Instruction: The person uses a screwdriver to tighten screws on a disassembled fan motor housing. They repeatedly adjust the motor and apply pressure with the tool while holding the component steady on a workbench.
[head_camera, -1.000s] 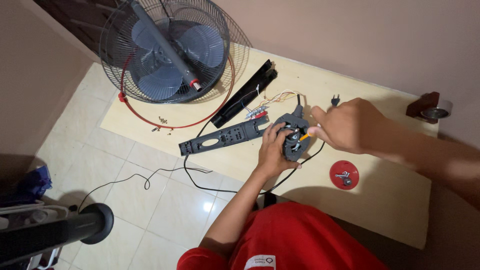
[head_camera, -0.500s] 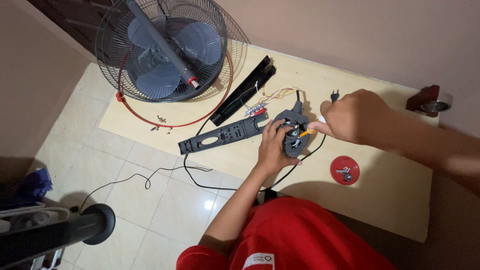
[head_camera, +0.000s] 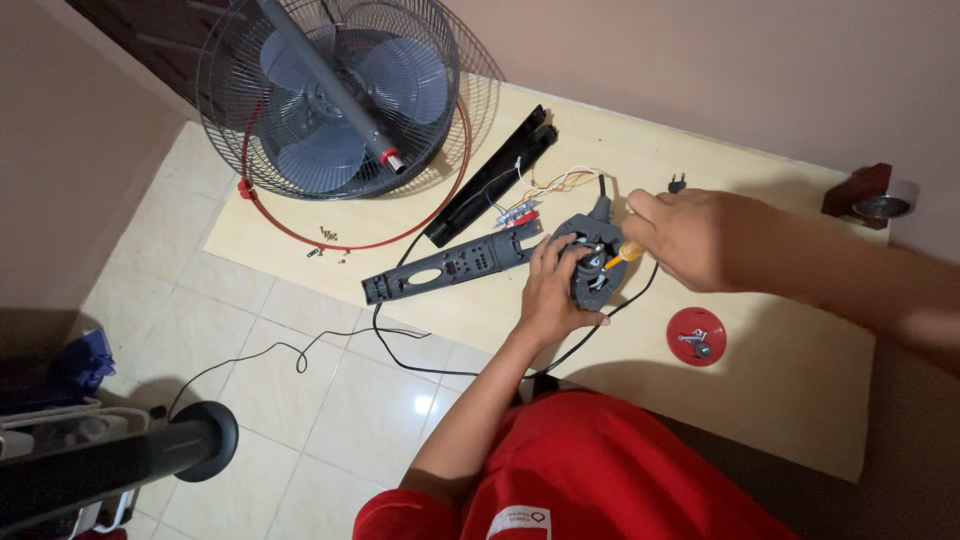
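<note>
Left hand (head_camera: 550, 295) steadies grey housing (head_camera: 598, 262); right hand (head_camera: 685, 238) holds screwdriver (head_camera: 620, 255).

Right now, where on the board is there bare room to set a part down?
Bare board lies right of the red cap, out to the far corner, and in front of the grey panel near the cable. Crowded: around the motor housing under the left hand and right hand, the wires, and the fan.

Fan grille (head_camera: 330, 100) cut off at top, screws (head_camera: 328, 240) too small to tell
</note>
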